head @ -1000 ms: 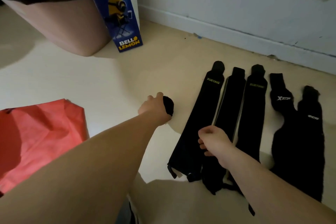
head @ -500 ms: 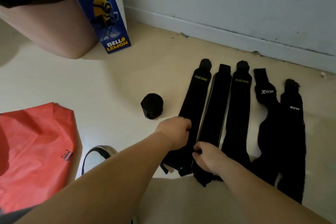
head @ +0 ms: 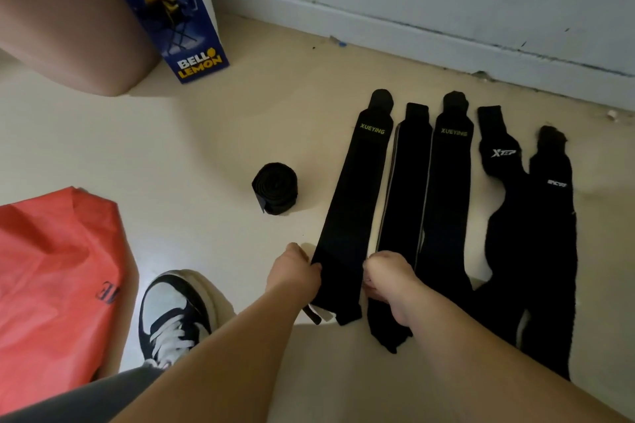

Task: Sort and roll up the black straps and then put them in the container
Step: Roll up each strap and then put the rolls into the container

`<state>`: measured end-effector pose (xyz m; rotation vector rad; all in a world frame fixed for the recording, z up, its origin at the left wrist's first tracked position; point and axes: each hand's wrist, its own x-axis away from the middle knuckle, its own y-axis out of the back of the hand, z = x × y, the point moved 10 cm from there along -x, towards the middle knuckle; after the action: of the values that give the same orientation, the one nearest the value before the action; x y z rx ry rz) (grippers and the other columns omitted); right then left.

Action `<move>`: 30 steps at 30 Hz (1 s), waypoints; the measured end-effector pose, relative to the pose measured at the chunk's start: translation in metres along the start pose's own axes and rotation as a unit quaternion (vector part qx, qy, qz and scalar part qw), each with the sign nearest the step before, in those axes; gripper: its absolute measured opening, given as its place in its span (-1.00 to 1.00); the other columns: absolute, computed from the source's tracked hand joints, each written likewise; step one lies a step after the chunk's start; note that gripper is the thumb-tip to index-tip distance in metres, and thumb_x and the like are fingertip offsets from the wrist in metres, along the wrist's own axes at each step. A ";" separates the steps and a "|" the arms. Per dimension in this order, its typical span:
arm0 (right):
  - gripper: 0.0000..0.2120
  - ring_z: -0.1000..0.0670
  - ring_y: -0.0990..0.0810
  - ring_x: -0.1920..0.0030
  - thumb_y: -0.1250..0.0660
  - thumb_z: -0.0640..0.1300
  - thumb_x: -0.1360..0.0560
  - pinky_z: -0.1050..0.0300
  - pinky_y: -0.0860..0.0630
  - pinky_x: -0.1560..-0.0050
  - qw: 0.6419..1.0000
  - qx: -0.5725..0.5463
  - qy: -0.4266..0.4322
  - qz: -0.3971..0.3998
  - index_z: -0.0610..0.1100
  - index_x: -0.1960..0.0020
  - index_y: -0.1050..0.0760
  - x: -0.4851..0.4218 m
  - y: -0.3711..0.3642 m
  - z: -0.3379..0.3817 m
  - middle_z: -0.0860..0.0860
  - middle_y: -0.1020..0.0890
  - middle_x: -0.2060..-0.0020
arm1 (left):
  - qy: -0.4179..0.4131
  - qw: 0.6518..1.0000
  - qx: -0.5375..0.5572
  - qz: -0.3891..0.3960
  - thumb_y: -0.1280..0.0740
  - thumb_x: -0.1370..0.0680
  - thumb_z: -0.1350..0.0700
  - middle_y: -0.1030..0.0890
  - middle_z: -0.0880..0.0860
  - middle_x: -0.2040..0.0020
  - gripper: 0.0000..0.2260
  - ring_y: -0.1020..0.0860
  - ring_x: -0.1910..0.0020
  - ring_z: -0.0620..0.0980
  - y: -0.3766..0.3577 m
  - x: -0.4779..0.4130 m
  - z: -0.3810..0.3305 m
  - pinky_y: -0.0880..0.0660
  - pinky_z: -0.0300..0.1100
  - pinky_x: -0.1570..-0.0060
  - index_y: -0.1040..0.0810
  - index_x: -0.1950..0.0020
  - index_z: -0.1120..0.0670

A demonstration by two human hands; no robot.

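Strap-sorting on the floor (head: 206,148): left grip (head: 295,273) pinches the near end of the leftmost XUEYING strap (head: 354,189) — right grip (head: 386,276) curls at its other edge, hold unclear; a rolled strap (head: 275,187) lies nearby.

Flat straps (head: 350,203) at one o'clock in matt cloth, rolled strap (head: 275,187) the same dull cloth, fuzzy straps (head: 549,251) at three o'clock rougher, red bag (head: 51,268) at nine o'clock crinkled fabric, paper bag (head: 185,21) at eleven o'clock glossy, floor (head: 171,148) smooth, faintly shiny
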<state>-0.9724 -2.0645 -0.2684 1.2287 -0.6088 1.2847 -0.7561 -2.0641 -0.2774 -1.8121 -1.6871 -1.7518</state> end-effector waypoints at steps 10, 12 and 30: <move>-0.79 -0.17 -0.68 -0.21 -0.32 -0.20 -0.66 -0.11 -0.64 -0.29 0.998 -0.025 -0.019 0.048 -0.19 -0.28 -0.53 0.011 -0.002 -0.004 -0.22 -0.68 -0.17 | -0.004 0.996 0.067 0.061 -0.30 -0.67 0.08 -0.62 0.06 -0.02 -0.92 -0.63 -0.01 0.08 -0.020 0.004 -0.006 -0.65 -0.01 -0.07 -0.53 -0.14 0.04; -0.79 -0.12 -0.69 -0.12 -0.34 -0.17 -0.67 -0.06 -0.68 -0.18 0.998 -0.024 -0.019 0.061 -0.17 -0.28 -0.53 0.016 -0.004 -0.005 -0.23 -0.68 -0.14 | -0.013 0.995 0.071 0.073 -0.37 -0.64 0.02 -0.64 0.04 0.00 -0.86 -0.64 -0.03 0.07 -0.022 0.004 -0.011 -0.65 -0.02 -0.10 -0.56 -0.14 0.04; -0.56 -0.22 -0.67 -0.10 -0.25 0.12 -0.68 -0.21 -0.65 -0.22 0.989 -0.115 0.094 -0.001 -0.12 -0.44 -0.47 0.103 0.037 0.079 -0.17 -0.66 -0.13 | -0.122 0.951 0.247 0.138 -0.31 -0.67 0.16 -0.67 0.14 -0.02 -0.93 -0.67 0.04 0.06 0.057 0.099 -0.138 -0.60 -0.18 0.10 -0.58 -0.03 0.07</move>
<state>-0.9587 -2.1045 -0.1403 0.9076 -0.6001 1.2742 -0.8295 -2.1234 -0.1253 -1.9479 -1.6548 -0.9199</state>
